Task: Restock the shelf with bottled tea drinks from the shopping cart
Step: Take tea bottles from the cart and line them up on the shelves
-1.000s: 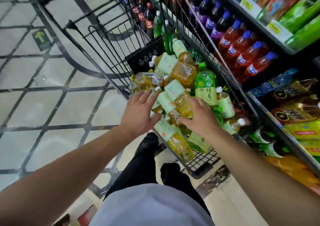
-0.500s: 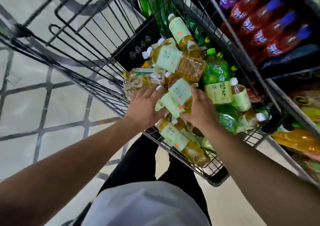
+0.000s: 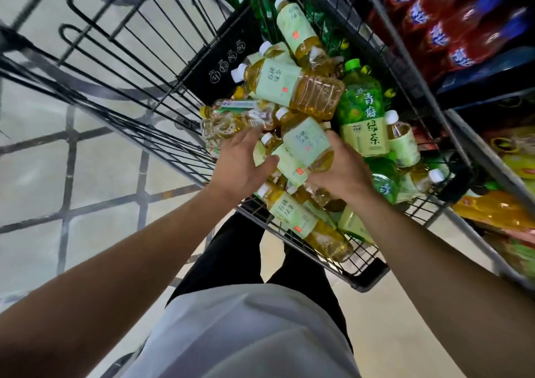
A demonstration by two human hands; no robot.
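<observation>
Looking down, the camera saw a white shirt (image 3: 246, 334) and black trousers (image 3: 231, 250) closest to it, with two bare arms reaching out over them. A little further out, the black wire shopping cart (image 3: 367, 283) stood just in front of the legs. A tea bottle with a pale green label (image 3: 298, 218) lay at the near end of the cart, touching the wire. Above it, the left hand (image 3: 243, 163) had its fingers spread and fairly straight, and its thumb touched the label of a small tea bottle (image 3: 289, 162) in the pile. The right hand (image 3: 344, 169) was beside it, with its fingers curled under another small tea bottle (image 3: 307, 143), which was tilted with its white cap pointing away. The two hands were close together with these bottles between them. Past the hands, a clear bottle with round slices pictured on it (image 3: 231, 118) lay on the left side of the pile. A big tea bottle (image 3: 292, 88) lay across the top of the pile. To its right lay a green bottle with a green cap (image 3: 362, 111). One more pale tea bottle (image 3: 295, 27) lay at the far end. On the right, the shelf (image 3: 474, 151) stood beside the cart, with red drinks with blue caps (image 3: 451, 30) up top, all blurry. The tiled floor (image 3: 37, 160) showed on the left.
</observation>
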